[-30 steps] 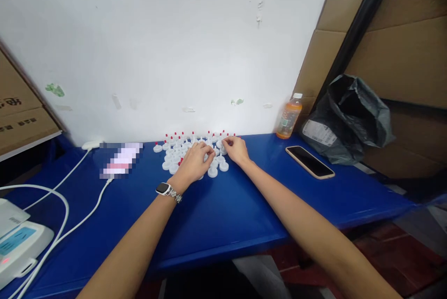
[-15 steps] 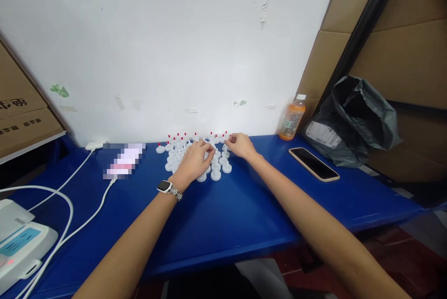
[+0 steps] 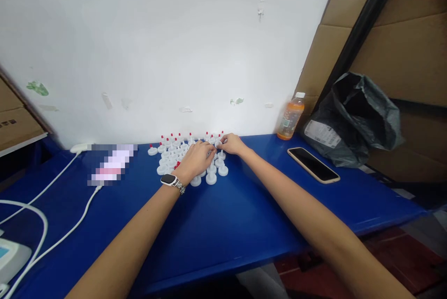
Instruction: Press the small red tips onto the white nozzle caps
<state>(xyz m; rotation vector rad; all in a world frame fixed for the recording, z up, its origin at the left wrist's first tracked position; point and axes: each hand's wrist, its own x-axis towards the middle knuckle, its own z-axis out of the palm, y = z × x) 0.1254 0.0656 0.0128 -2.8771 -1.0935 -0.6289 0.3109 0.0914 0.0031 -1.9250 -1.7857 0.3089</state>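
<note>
Several small white plastic caps (image 3: 211, 178), some with red tips (image 3: 165, 142), stand in a cluster on the blue table (image 3: 223, 224) near the white wall. My left hand (image 3: 196, 160), with a watch (image 3: 170, 180) on its wrist, rests over the middle of the cluster, fingers curled onto the caps. My right hand (image 3: 233, 144) is at the cluster's back right, its fingertips pinched on a white cap (image 3: 218, 144). The two hands almost meet. What the left fingers hold is hidden.
A phone (image 3: 312, 165) lies face up to the right. An orange drink bottle (image 3: 291, 116) stands by the wall, next to a black plastic bag (image 3: 352, 119) and cardboard (image 3: 401, 52). White cables (image 3: 63, 238) and a white device (image 3: 10, 259) lie at the left.
The view has shifted slightly to the right, so things sit further left. My right hand moved left toward my left hand; both stay over the caps.
</note>
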